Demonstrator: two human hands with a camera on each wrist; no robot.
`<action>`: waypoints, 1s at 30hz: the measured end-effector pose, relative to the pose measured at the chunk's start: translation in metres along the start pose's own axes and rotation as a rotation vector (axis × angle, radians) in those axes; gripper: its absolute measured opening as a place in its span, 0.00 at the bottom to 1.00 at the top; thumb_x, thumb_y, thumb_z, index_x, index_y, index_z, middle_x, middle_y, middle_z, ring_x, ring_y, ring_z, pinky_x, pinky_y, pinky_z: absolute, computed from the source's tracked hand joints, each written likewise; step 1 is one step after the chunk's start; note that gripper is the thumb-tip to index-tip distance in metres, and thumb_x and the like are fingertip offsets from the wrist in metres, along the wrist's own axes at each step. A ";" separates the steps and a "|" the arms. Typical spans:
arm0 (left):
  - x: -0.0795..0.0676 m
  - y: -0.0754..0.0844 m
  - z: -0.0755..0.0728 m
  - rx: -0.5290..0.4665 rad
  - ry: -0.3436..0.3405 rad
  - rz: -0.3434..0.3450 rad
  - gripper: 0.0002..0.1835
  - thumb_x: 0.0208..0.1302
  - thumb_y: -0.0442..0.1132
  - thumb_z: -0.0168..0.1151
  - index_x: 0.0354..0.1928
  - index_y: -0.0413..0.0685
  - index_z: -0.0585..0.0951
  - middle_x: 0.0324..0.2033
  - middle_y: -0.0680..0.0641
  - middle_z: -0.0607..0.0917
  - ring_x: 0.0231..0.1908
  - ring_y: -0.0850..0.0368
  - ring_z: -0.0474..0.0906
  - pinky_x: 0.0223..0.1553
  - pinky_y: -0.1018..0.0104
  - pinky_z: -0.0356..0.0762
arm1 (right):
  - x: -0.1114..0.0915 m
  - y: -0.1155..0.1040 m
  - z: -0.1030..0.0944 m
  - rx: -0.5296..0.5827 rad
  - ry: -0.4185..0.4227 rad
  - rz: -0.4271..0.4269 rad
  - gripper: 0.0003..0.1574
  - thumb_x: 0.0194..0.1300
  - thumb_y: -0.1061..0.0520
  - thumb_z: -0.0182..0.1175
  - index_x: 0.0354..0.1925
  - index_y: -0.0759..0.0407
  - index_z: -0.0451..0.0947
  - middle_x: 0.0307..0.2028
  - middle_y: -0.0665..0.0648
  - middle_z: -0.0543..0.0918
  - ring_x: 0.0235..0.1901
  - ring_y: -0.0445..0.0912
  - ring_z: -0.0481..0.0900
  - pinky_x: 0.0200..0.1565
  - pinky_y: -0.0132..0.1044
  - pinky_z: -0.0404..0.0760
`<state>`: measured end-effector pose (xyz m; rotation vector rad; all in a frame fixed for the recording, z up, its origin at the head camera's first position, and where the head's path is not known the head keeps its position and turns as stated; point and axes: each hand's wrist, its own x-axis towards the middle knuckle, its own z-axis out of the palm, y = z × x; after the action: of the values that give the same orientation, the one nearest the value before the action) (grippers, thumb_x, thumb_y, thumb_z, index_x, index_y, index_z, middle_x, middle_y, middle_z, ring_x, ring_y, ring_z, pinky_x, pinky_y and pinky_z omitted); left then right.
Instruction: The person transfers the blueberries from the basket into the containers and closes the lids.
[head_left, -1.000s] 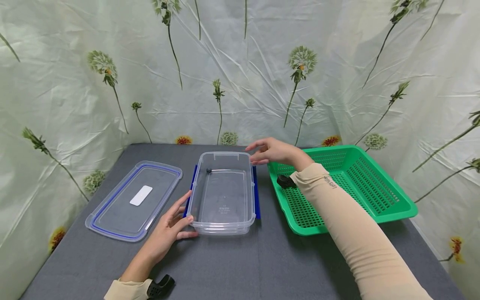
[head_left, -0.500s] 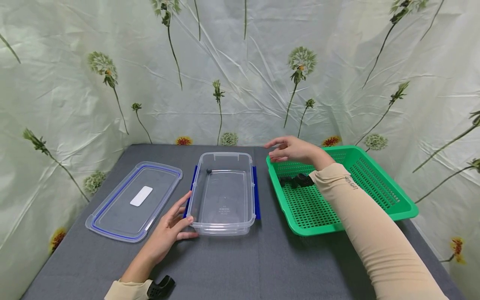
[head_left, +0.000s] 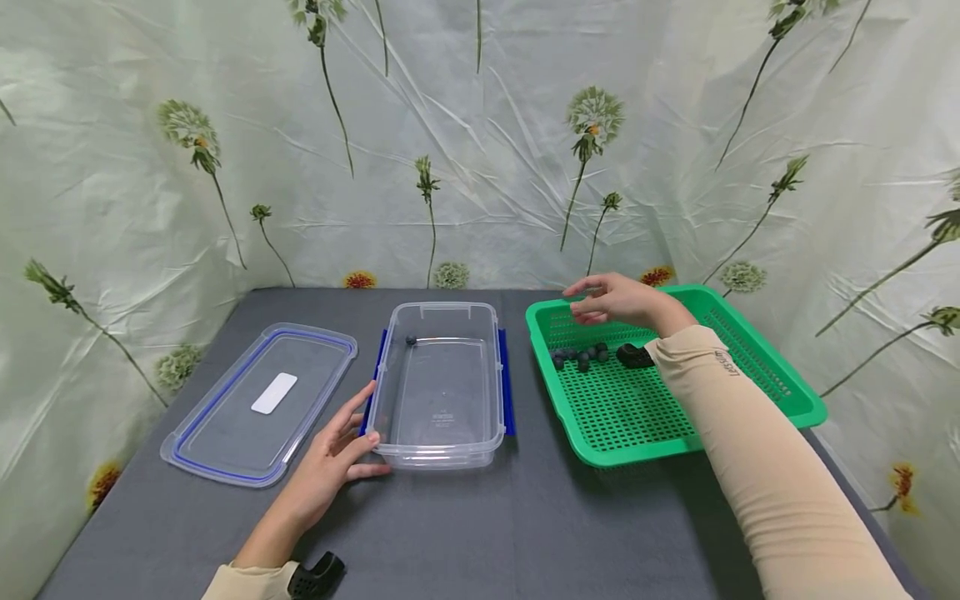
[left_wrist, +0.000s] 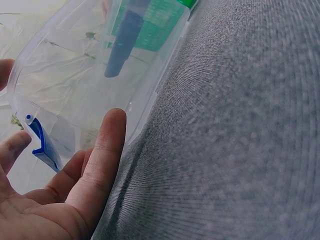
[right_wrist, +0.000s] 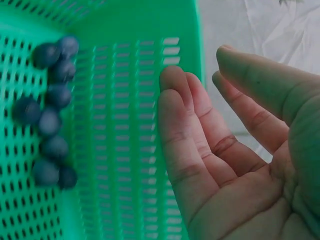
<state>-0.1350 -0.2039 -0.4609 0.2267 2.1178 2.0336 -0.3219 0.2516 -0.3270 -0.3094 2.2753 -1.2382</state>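
Note:
My left hand lies against the near left corner of a clear plastic food container with blue side latches. Its thumb touches the rim; the other fingers, fairly straight, run along the outside. One blueberry sits in the container's far left corner. Over the far left edge of the green plastic basket is my right hand, fingers loosely bent and holding nothing. Several blueberries lie on the basket floor, left of the fingers in the right wrist view.
A clear lid with a blue seal and a white label lies flat to the container's left. The grey cloth-covered table meets a flower-printed curtain at the back.
My right hand has moved right, from beside the container's far right corner to above the basket, exposing the blueberries there. My left hand has stayed at the container. The head view has shifted slightly.

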 end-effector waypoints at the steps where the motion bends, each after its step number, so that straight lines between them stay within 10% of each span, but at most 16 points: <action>1: 0.000 0.000 0.000 0.002 0.000 -0.001 0.40 0.82 0.35 0.56 0.87 0.63 0.53 0.67 0.27 0.65 0.62 0.38 0.76 0.48 0.51 0.93 | -0.001 0.002 -0.002 0.010 0.002 0.009 0.31 0.82 0.60 0.58 0.76 0.69 0.65 0.59 0.67 0.84 0.51 0.44 0.87 0.55 0.33 0.87; 9: -0.001 0.002 -0.001 0.004 0.000 -0.013 0.40 0.82 0.36 0.57 0.87 0.65 0.54 0.68 0.28 0.64 0.63 0.36 0.74 0.49 0.51 0.93 | -0.013 0.023 -0.013 0.022 0.019 0.056 0.26 0.83 0.57 0.58 0.68 0.72 0.68 0.43 0.53 0.87 0.42 0.41 0.85 0.53 0.35 0.87; 30: -0.001 0.001 0.000 -0.002 -0.001 -0.013 0.40 0.82 0.36 0.57 0.87 0.64 0.53 0.68 0.27 0.64 0.63 0.36 0.74 0.49 0.50 0.93 | -0.021 0.063 -0.007 0.075 -0.110 0.272 0.28 0.82 0.66 0.55 0.73 0.74 0.65 0.45 0.60 0.86 0.43 0.45 0.88 0.53 0.38 0.90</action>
<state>-0.1344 -0.2036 -0.4598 0.2128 2.1108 2.0281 -0.3051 0.3006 -0.3694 -0.0361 2.0904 -1.1332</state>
